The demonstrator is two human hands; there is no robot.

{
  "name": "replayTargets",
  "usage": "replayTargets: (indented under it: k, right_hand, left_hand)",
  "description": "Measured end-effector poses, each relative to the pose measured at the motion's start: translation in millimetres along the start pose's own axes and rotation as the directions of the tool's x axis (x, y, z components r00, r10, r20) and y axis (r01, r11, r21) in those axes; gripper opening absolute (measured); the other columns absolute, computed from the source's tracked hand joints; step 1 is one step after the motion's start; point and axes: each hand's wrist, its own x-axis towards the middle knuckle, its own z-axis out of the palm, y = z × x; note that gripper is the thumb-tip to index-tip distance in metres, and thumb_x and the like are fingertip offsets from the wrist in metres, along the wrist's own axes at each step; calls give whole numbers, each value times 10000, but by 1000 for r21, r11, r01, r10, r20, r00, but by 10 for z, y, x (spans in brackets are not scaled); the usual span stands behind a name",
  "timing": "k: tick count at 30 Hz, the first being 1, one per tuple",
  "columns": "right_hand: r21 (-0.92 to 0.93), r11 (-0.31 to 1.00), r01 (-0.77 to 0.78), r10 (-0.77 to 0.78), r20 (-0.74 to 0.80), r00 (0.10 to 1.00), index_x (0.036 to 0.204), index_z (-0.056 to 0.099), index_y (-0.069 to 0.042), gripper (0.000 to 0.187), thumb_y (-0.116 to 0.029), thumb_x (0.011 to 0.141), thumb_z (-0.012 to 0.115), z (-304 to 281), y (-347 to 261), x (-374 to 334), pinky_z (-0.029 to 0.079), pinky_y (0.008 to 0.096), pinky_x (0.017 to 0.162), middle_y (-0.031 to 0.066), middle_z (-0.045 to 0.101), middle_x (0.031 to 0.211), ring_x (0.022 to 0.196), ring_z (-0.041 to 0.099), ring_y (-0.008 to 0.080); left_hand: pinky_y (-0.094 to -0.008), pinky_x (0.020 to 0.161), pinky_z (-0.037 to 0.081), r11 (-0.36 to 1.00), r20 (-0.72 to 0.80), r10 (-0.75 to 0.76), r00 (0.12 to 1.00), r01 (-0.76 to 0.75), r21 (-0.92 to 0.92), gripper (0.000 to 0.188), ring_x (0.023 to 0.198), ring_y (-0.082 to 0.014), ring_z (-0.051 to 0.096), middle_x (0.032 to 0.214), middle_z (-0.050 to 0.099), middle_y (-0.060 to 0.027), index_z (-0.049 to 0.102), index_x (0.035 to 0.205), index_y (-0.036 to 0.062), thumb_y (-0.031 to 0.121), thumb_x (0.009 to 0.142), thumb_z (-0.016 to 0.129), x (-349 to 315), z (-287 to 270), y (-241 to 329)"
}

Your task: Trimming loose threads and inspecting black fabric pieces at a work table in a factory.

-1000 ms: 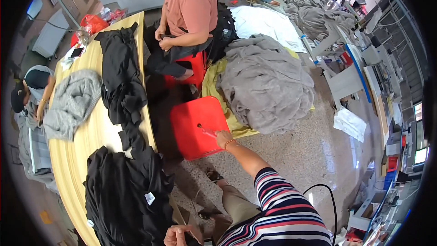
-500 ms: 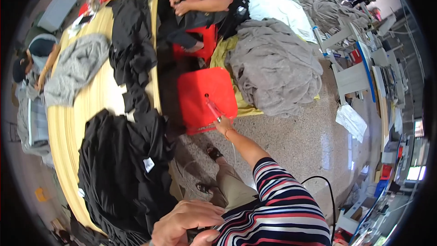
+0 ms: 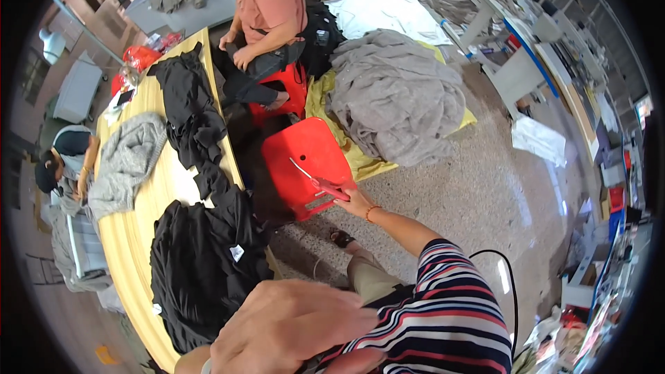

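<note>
My right hand (image 3: 359,203) is closed round the handle of a red air blow gun (image 3: 331,189). The gun's thin pale nozzle points away over the seat of a red plastic stool (image 3: 308,149). Close to the camera at the bottom, my left hand (image 3: 287,322) is slightly blurred. Its fingers are stretched out with the thumb apart below, and nothing shows in it. Just beyond that hand, a heap of black garments (image 3: 201,266) with a white label lies on a yellow wood-grain table (image 3: 156,211).
A person in a salmon top (image 3: 273,3) sits on another red stool (image 3: 291,90) ahead. Grey fabric (image 3: 398,93) is piled on a yellow sheet (image 3: 374,166). Another person (image 3: 73,152) works beyond the table at left. A black cable (image 3: 509,270) arcs beside my right side.
My view has shifted. The blow gun has swung, its nozzle now pointing further left across the stool. My left hand has come up closer to the camera.
</note>
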Motion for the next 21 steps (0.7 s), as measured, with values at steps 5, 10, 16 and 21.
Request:
replayTargets:
  k: [5, 10, 16, 21]
  right_hand:
    - [45, 957, 287, -270, -224, 936, 847, 628, -55, 273, -298, 757, 715, -199, -90, -595, 473, 432, 610, 170, 633, 727, 691, 625, 360]
    - [72, 973, 221, -192, -280, 941, 837, 597, -63, 250, -279, 757, 694, -642, -547, -859, 475, 449, 609, 172, 613, 753, 724, 611, 379]
    - [21, 927, 375, -347, -340, 874, 835, 615, -40, 267, -306, 852, 637, -1046, -1033, -1065, 460, 428, 589, 164, 616, 733, 674, 607, 368]
    - [-79, 806, 587, -578, -321, 750, 889, 588, -4, 297, -298, 878, 630, -976, -1532, -1071, 464, 446, 661, 192, 582, 819, 770, 579, 401]
  left_hand:
    - [-307, 642, 485, 991, 148, 110, 983, -119, 54, 288, 737, -233, 620, 870, 645, -143, 615, 1000, -28, 43, 747, 732, -144, 394, 247]
    - [-320, 630, 474, 808, 446, -107, 889, -184, 559, 319, 727, -260, 614, 847, 631, -119, 627, 954, 11, 202, 728, 745, -499, 476, 697]
    - [-315, 603, 416, 554, 799, 372, 472, -804, 217, 347, 667, -232, 541, 736, 513, -51, 552, 831, 60, 380, 752, 659, -933, 406, 654]
    - [-333, 670, 453, 513, 789, 261, 557, -772, 375, 331, 772, -237, 607, 880, 606, -89, 612, 908, 53, 370, 821, 656, -1207, -89, 939]
